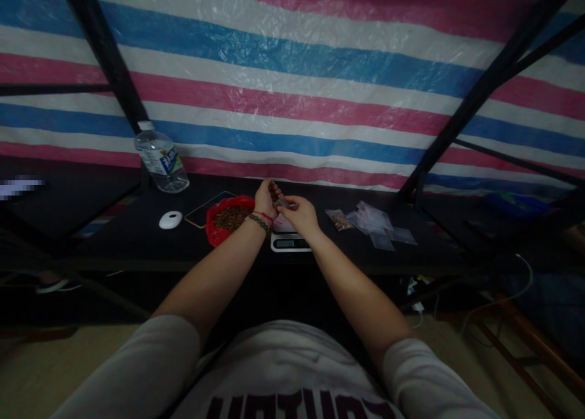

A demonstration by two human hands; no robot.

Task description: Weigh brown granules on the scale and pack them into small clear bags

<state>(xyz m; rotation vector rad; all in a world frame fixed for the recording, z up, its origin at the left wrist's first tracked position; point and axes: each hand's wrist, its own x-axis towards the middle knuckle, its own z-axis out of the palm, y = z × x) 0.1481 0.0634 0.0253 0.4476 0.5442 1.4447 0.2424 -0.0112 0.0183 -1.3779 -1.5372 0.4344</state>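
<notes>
Nearest to the camera are the person's grey shirt with dark red letters (292,382) and two bare forearms that reach forward over the dark counter (137,242). The left hand (266,201), with a green and red bead bracelet (260,222) at the wrist, is cupped and raised; its fingers are curled together around a small heap of brown seeds (274,191). The right hand (301,215) meets it just beside, and its fingers seem pinched on a small clear plastic pouch (284,202), though the picture is dark and I cannot tell if the pouch mouth is open. Directly under both hands stands a small white digital scale with a dark display (289,241).

I judge that the step in hand is filling the pouch with seeds from the left palm. The next move would call for a steady tilt of the palm so that nothing spills beside the pouch.

To the left of the scale lies a red plastic bag full of brown seeds (227,219), touching a flat phone with a pale edge (206,211), then a white oval gadget (170,220). To the right lie one filled small pouch (339,219) and a loose pile of empty clear pouches (381,227). Farther back stands a clear plastic water bottle (161,160) against a black metal frame (103,47), and behind all hangs a striped red, white and blue tarpaulin (292,72). Nothing stands between the hands and the scale.
</notes>
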